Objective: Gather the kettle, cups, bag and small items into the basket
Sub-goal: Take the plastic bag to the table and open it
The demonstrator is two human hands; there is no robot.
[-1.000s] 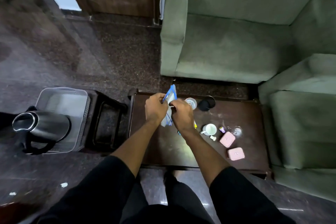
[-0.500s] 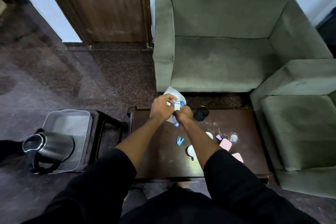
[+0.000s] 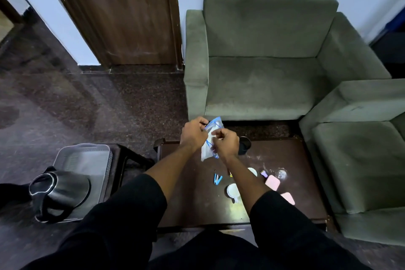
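Ahead of you stands a green sofa [image 3: 263,68], with a second green seat [image 3: 361,155] at your right and a brown door [image 3: 122,13] behind to the left. Your dark desk [image 3: 197,204] sits just below the sofa's front edge. To its left, on a low dark stand [image 3: 129,158], rests the grey basket [image 3: 87,158], and the black kettle [image 3: 59,190] lies on its side in the basket's near end, handle toward you.

Your two black sleeves reach out over the desk. Your left hand [image 3: 194,135] and your right hand [image 3: 225,141] are both closed on the clear bag [image 3: 209,144] with blue edging, pinching it between them above the desk's far edge, so the bag hangs off the surface.

Behind your right hand a black cup [image 3: 245,146] stands on the desk. Nearer you, a white cup [image 3: 232,190] sits just left of your right forearm, and a second white cup [image 3: 253,171] shows partly beyond that arm. Two pink cases [image 3: 272,182] lie to the right, one near the clear glass [image 3: 281,173], the other half hidden by your sleeve. A small purple item [image 3: 264,174] lies between the far white cup and the glass. A blue clip [image 3: 217,179] lies alone left of your forearm.
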